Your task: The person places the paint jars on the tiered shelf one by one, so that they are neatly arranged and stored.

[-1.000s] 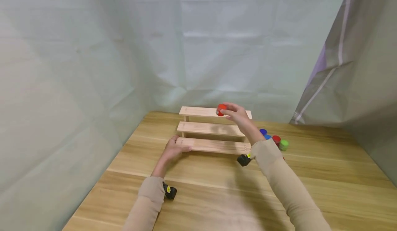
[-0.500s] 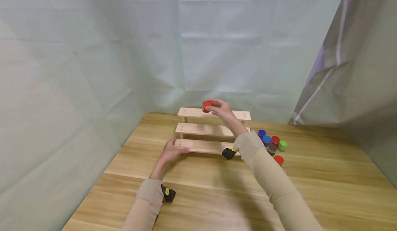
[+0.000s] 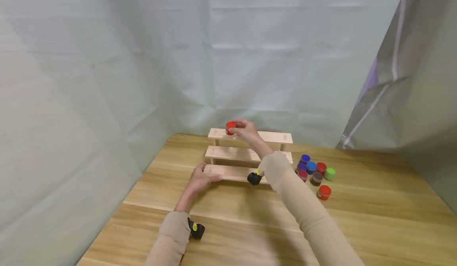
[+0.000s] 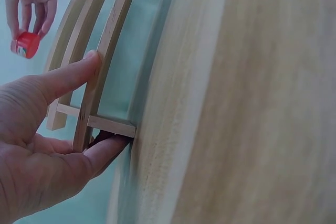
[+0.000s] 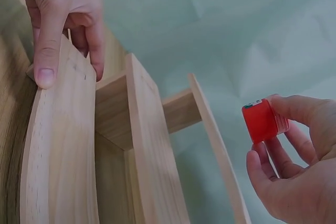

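My right hand (image 3: 247,132) pinches a small red jar (image 3: 230,128) between thumb and fingers. In the head view the jar overlaps the left part of the top step; the right wrist view shows it apart from that board. A three-step wooden display rack (image 3: 250,154) stands on the table, its steps rising toward the back. At the left end of the lowest step, my left hand (image 3: 200,177) grips the board. The left wrist view shows the thumb (image 4: 79,74) on the board's front edge and fingers (image 4: 107,153) curled beneath its end.
Right of the rack, several small jars with blue, purple, red, dark and green lids stand grouped, among them a green jar (image 3: 330,173). Another red jar (image 3: 324,192) sits nearer the front. Grey sheeting (image 3: 257,67) hangs behind the wooden table (image 3: 221,226).
My right hand has carried the red jar leftward along the top step to near its left end. The jars on the right have come into fuller view. My left hand keeps its grip.
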Tool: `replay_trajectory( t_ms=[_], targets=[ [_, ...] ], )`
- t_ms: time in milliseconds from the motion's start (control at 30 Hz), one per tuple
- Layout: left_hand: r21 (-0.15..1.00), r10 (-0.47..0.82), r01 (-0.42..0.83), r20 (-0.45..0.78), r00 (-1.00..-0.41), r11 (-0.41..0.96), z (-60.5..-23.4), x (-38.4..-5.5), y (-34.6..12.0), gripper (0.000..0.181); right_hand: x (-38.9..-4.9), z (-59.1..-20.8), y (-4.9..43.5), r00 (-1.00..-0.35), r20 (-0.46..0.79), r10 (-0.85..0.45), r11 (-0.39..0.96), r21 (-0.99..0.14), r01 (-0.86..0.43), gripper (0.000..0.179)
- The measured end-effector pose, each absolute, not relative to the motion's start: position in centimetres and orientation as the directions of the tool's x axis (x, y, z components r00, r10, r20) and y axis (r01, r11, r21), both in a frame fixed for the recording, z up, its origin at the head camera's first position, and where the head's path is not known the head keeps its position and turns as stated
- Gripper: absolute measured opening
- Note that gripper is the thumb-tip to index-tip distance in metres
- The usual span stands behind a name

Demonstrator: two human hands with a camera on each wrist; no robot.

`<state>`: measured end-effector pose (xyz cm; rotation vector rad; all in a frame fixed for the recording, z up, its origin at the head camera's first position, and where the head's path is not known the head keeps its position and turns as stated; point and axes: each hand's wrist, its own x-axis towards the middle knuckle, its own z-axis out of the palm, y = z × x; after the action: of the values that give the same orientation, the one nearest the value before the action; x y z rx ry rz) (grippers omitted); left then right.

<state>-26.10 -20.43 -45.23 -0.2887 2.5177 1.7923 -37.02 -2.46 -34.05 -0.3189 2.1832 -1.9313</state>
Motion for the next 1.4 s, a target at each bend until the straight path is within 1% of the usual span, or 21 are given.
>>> replay_trajectory(
  t_ms=[133,233,367,500,667,933,1300,1400],
  targets=[
    [0.935,-0.123,-0.170,-0.138,-0.983,0.311,-45.3,-26.2,-20.1,0.097,-37.3,-34.5,-2.9,-0.951,-0.010,-0.309,0.129,-0.991,-0.032,0.047],
    [0.936,-0.122,-0.171,-0.140,-0.983,0.307,-45.3,-26.2,-19.9,0.097,-37.4,-34.7,-3.1,-0.950,-0.001,-0.313,0.163,-0.985,-0.052,0.047],
    [0.942,-0.122,-0.161,-0.130,-0.984,0.294,-45.3,-26.2,-19.7,0.092,-37.6,-34.9,-3.3,-0.950,0.004,-0.312,0.189,-0.980,-0.067,0.048],
    [0.944,-0.127,-0.155,-0.123,-0.984,0.290,-45.3,-26.1,-19.5,0.089,-37.7,-35.0,-3.5,-0.951,-0.007,-0.308,0.184,-0.982,-0.053,0.049],
    [0.934,-0.145,-0.173,-0.134,-0.980,0.311,-45.4,-25.7,-19.4,0.092,-37.8,-35.4,-3.9,-0.953,-0.008,-0.304,0.173,-0.984,-0.047,0.048],
    [0.937,-0.152,-0.168,-0.126,-0.980,0.305,-45.6,-25.7,-19.7,0.092,-37.5,-35.7,-4.1,-0.953,0.006,-0.304,0.189,-0.980,-0.066,0.046],
    [0.932,-0.137,-0.162,-0.123,-0.983,0.324,-44.8,-25.8,-20.1,0.094,-38.1,-35.7,-4.1,-0.946,0.084,-0.312,0.283,-0.943,-0.177,0.048],
    [0.936,-0.142,-0.171,-0.133,-0.981,0.306,-44.8,-25.8,-20.1,0.094,-38.2,-35.8,-4.3,-0.945,0.094,-0.313,0.306,-0.932,-0.194,0.048]
  ],
)
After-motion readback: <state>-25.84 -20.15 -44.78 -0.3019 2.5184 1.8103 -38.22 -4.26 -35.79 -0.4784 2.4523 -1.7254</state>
